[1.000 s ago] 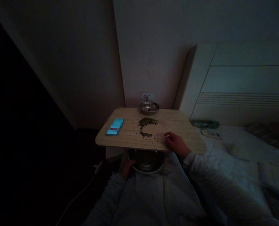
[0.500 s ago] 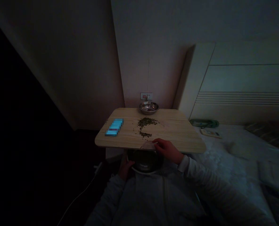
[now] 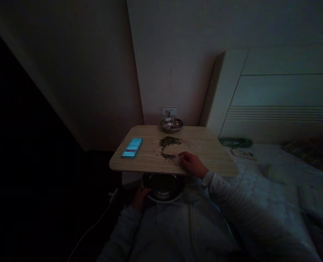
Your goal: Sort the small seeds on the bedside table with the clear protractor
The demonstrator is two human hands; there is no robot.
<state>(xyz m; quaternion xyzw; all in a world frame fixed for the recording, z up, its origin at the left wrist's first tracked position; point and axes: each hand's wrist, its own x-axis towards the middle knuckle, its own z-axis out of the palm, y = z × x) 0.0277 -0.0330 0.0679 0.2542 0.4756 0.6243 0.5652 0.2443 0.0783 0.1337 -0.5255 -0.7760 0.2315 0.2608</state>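
On the pale wooden table [image 3: 139,166] lies a heap of small dark green beans or seeds [image 3: 169,141], with a thinner curved trail of them nearer me. My right hand [image 3: 192,163] is closed in a pinch on a thin, see-through flat piece [image 3: 177,159], its kind unclear in the dim light. That piece rests at the right end of the near trail. Below the front table edge, my left hand [image 3: 141,196] grips the left rim of a metal bowl [image 3: 164,198], held at my lap. The bowl's far side is hidden under the table.
A small steel bowl [image 3: 171,125] stands at the table's back edge, below a wall socket [image 3: 169,111]. A phone with a lit, blurred screen [image 3: 132,148] lies at the left. To the right, a bed [image 3: 259,189] bears a green bottle-like thing [image 3: 236,142] and a remote-like device [image 3: 244,154].
My right hand has moved forward from the table's front edge, carrying the see-through piece up to the near bean trail. The lap bowl has shifted slightly left with my left hand.
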